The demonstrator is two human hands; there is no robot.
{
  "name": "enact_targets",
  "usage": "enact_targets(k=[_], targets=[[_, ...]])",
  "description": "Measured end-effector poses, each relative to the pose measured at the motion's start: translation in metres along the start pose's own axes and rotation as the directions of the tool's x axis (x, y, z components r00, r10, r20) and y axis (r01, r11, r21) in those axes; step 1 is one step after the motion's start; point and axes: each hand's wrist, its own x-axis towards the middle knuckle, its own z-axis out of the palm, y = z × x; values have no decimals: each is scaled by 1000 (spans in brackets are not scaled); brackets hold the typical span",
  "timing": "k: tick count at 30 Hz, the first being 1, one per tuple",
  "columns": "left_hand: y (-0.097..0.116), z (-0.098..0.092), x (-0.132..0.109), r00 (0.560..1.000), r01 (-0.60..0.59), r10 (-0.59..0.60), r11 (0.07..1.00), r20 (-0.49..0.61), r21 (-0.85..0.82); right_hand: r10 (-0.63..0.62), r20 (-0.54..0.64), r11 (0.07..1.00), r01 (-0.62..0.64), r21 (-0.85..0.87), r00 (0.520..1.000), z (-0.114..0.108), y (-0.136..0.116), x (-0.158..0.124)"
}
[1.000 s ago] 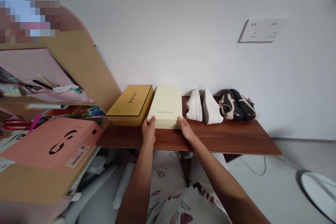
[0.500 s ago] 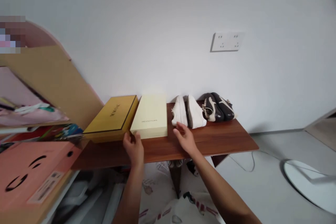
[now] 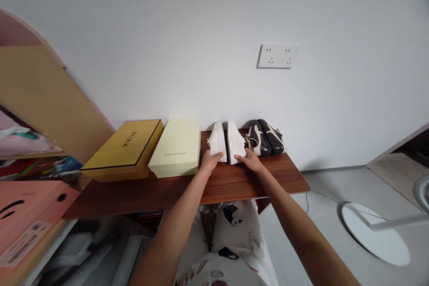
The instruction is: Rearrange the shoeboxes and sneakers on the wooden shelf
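Two white shoes stand side by side on a reddish-brown wooden shelf (image 3: 231, 183), a small gap between them. My left hand (image 3: 210, 161) is closed around the near end of the left white shoe (image 3: 217, 139), its thumb across the back. On the other side, my right hand (image 3: 251, 160) grips the near end of the right white shoe (image 3: 235, 140) in the same way. Just right of that hand sits a pair of black shoes (image 3: 266, 138) with cream stripes. A pale yellow shoebox (image 3: 177, 143) lies left of my left hand.
Beyond the pale box, a darker yellow box (image 3: 124, 147) reaches the shelf's left part. A pink box (image 3: 30, 214) and a wooden rack (image 3: 43, 80) stand at the left. The white wall (image 3: 187, 53) carries a socket plate (image 3: 277, 56). A round white base (image 3: 372, 232) rests on the floor.
My left hand has left the gap by the two boxes and moved right to the left white shoe. My right hand has closed on the right white shoe. Both shoes now stand straighter.
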Motion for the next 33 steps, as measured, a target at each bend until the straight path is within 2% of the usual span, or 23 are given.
enact_targets(k=[3,6,8,10,12,14,19,21,30,33], targets=[[9,0,5,996,-60,50,986,70,155,-90,115,996,91,-5,989,-10,-15,10],[24,3,8,980,-198,176,906,92,375,-104,156,934,150,-325,982,-22,-35,15],[33,7,10,963,-268,232,822,134,502,-69,186,784,168,-597,980,-24,-51,18],[37,12,11,946,-325,262,754,193,570,-19,226,596,192,-780,974,-21,-65,20],[36,17,11,929,-371,281,714,243,594,30,258,443,219,-869,966,-12,-76,22],[31,21,9,917,-397,295,712,267,579,65,275,366,233,-901,959,-2,-82,23],[19,23,7,942,-326,263,862,207,389,89,294,339,248,-907,952,13,-80,26],[17,22,8,948,-307,252,881,194,360,94,301,332,255,-908,949,16,-77,28],[9,24,9,932,-359,289,815,218,455,54,322,335,286,-898,945,29,-71,33],[12,22,1,907,-420,359,741,220,524,-79,311,374,317,-871,947,20,-62,24]])
